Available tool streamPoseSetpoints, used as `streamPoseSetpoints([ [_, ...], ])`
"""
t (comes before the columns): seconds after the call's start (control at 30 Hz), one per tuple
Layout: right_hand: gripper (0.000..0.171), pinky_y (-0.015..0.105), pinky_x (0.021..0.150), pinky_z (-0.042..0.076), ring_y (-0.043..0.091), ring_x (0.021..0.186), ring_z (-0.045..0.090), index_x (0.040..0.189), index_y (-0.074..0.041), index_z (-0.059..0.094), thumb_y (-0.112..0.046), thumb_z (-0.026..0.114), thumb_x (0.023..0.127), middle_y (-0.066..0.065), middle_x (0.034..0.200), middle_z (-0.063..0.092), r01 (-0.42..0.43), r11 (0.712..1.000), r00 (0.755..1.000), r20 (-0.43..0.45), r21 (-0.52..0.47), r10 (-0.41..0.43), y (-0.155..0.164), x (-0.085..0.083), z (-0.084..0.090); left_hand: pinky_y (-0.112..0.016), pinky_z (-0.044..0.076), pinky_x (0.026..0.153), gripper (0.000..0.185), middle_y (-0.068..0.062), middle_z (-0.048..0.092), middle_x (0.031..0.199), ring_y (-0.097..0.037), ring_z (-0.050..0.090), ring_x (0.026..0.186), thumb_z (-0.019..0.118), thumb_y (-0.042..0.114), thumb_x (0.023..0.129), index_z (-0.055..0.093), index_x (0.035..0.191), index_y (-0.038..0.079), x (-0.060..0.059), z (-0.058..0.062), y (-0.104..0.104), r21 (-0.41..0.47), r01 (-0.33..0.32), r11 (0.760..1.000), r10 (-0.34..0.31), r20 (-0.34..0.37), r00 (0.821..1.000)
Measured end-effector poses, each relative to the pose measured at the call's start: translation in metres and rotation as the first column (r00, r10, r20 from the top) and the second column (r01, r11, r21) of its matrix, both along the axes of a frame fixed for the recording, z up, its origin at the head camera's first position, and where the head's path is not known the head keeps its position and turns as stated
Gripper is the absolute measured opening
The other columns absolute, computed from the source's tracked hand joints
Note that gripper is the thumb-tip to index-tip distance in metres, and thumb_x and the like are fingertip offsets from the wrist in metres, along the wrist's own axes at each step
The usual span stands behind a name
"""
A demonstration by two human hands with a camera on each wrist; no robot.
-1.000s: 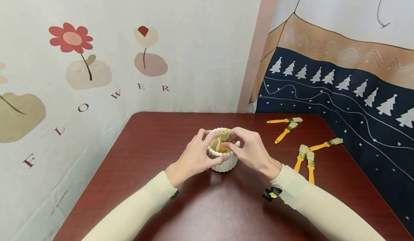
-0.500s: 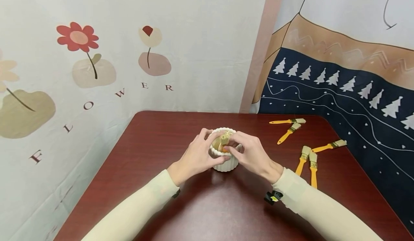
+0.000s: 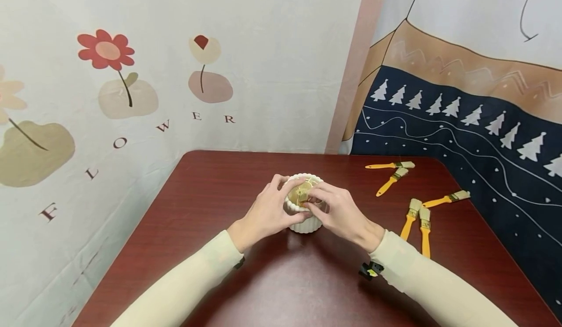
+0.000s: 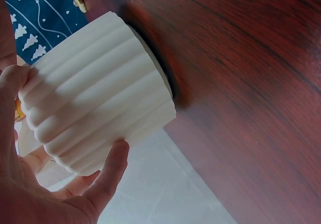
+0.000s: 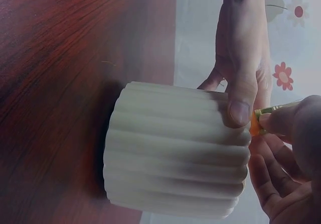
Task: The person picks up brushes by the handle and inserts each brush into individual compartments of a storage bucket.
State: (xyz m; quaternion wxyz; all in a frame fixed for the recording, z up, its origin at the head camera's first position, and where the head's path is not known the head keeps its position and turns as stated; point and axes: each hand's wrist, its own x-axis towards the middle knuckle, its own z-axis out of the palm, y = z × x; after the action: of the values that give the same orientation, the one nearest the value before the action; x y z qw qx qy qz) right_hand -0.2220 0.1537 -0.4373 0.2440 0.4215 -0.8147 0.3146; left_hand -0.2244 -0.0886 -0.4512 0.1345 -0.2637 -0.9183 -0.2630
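A white ribbed pot [image 3: 304,219] stands on the dark red table [image 3: 210,205], also seen close up as the pot [image 4: 95,93] and the pot [image 5: 175,148]. My left hand [image 3: 268,212] grips its rim from the left, thumb on the near side; the thumb [image 4: 108,171] lies on the ribs. My right hand [image 3: 338,210] pinches a yellow-handled paintbrush [image 3: 302,193] that sits low in the pot, bristles up. In the right wrist view the brush [image 5: 258,118] shows at the rim between my right fingers.
Several yellow-handled paintbrushes lie on the table's right side: two at the back [image 3: 390,165], one [image 3: 443,199] further right, and a pair [image 3: 414,217] nearer. Printed cloth walls stand behind the table and to its right.
My right hand has pushed the brush lower into the pot, so less of it stands above the rim. My left hand keeps its grip on the pot.
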Motion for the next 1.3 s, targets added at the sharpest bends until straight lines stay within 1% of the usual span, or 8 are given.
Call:
streamPoseSetpoints([
  [0.13, 0.024, 0.031, 0.076, 0.070, 0.015, 0.088, 0.080, 0.117, -0.004, 0.085, 0.002, 0.094, 0.094, 0.009, 0.109, 0.082, -0.003, 1.000, 1.000, 0.000, 0.005, 0.003, 0.000, -0.001, -0.001, -0.054, 0.067, 0.101, 0.085, -0.015, 0.061, 0.148, -0.039, 0.070, 0.125, 0.098, 0.052, 0.093, 0.060, 0.167, 0.033, -0.002, -0.001, 0.000, 0.001, 0.001, 1.000, -0.001, 0.009, 1.000],
  [0.3, 0.024, 0.034, 0.077, 0.072, 0.015, 0.088, 0.081, 0.118, -0.004, 0.087, -0.001, 0.095, 0.095, 0.010, 0.111, 0.083, -0.001, 1.000, 1.000, 0.013, 0.013, 0.001, 0.000, -0.001, -0.001, -0.055, 0.067, 0.101, 0.086, -0.016, 0.061, 0.147, -0.040, 0.071, 0.124, 0.098, 0.052, 0.092, 0.060, 0.166, 0.032, -0.003, -0.002, 0.000, -0.001, 0.004, 1.000, -0.004, -0.006, 1.000],
  [0.53, 0.026, 0.036, 0.071, 0.070, 0.013, 0.085, 0.077, 0.122, -0.004, 0.087, -0.004, 0.094, 0.097, 0.010, 0.115, 0.084, -0.007, 1.000, 1.000, 0.023, 0.013, 0.007, 0.001, 0.001, 0.002, -0.054, 0.067, 0.100, 0.087, -0.015, 0.061, 0.146, -0.039, 0.071, 0.124, 0.098, 0.052, 0.092, 0.059, 0.167, 0.034, -0.001, 0.000, 0.000, 0.000, 0.006, 1.000, -0.006, -0.004, 1.000],
  [0.67, 0.030, 0.037, 0.071, 0.070, 0.013, 0.086, 0.077, 0.126, -0.005, 0.086, -0.005, 0.094, 0.097, 0.010, 0.118, 0.084, -0.011, 1.000, 1.000, 0.029, 0.004, 0.011, 0.002, 0.001, 0.003, -0.053, 0.066, 0.099, 0.088, -0.015, 0.061, 0.146, -0.038, 0.071, 0.123, 0.098, 0.052, 0.092, 0.058, 0.168, 0.035, -0.001, 0.000, 0.000, 0.006, 0.010, 1.000, -0.010, -0.001, 1.000],
  [0.93, 0.035, 0.025, 0.074, 0.066, 0.014, 0.087, 0.077, 0.130, -0.006, 0.086, -0.006, 0.095, 0.096, 0.008, 0.119, 0.085, 0.001, 1.000, 0.998, 0.056, -0.010, 0.000, 0.003, 0.003, 0.004, -0.055, 0.066, 0.099, 0.085, -0.016, 0.062, 0.146, -0.039, 0.071, 0.124, 0.098, 0.051, 0.092, 0.060, 0.166, 0.032, -0.001, -0.001, -0.001, 0.013, 0.010, 1.000, -0.009, -0.019, 1.000],
  [1.03, 0.036, 0.024, 0.075, 0.065, 0.016, 0.088, 0.077, 0.130, -0.007, 0.086, -0.005, 0.096, 0.096, 0.008, 0.118, 0.085, 0.002, 1.000, 0.998, 0.055, -0.015, -0.001, 0.005, 0.004, 0.004, -0.055, 0.067, 0.100, 0.084, -0.016, 0.062, 0.147, -0.039, 0.071, 0.124, 0.097, 0.052, 0.093, 0.061, 0.166, 0.033, -0.001, -0.001, -0.001, 0.009, 0.006, 1.000, -0.005, -0.007, 1.000],
  [1.17, 0.037, 0.028, 0.077, 0.067, 0.016, 0.088, 0.077, 0.131, -0.008, 0.086, -0.005, 0.096, 0.095, 0.004, 0.112, 0.084, 0.017, 1.000, 0.999, 0.052, -0.019, -0.016, 0.007, 0.004, 0.004, -0.055, 0.066, 0.102, 0.083, -0.015, 0.061, 0.148, -0.038, 0.070, 0.127, 0.095, 0.055, 0.094, 0.061, 0.166, 0.034, -0.001, 0.001, -0.002, 0.014, 0.001, 1.000, -0.002, 0.021, 1.000],
  [1.3, 0.036, 0.037, 0.080, 0.071, 0.016, 0.089, 0.078, 0.129, -0.008, 0.086, -0.004, 0.096, 0.095, 0.002, 0.107, 0.082, 0.040, 0.999, 0.998, 0.043, -0.023, -0.039, 0.012, 0.005, 0.005, -0.054, 0.065, 0.104, 0.082, -0.013, 0.061, 0.150, -0.037, 0.069, 0.131, 0.093, 0.056, 0.096, 0.060, 0.168, 0.035, -0.001, 0.001, -0.003, 0.029, 0.003, 1.000, -0.005, 0.050, 0.999],
])
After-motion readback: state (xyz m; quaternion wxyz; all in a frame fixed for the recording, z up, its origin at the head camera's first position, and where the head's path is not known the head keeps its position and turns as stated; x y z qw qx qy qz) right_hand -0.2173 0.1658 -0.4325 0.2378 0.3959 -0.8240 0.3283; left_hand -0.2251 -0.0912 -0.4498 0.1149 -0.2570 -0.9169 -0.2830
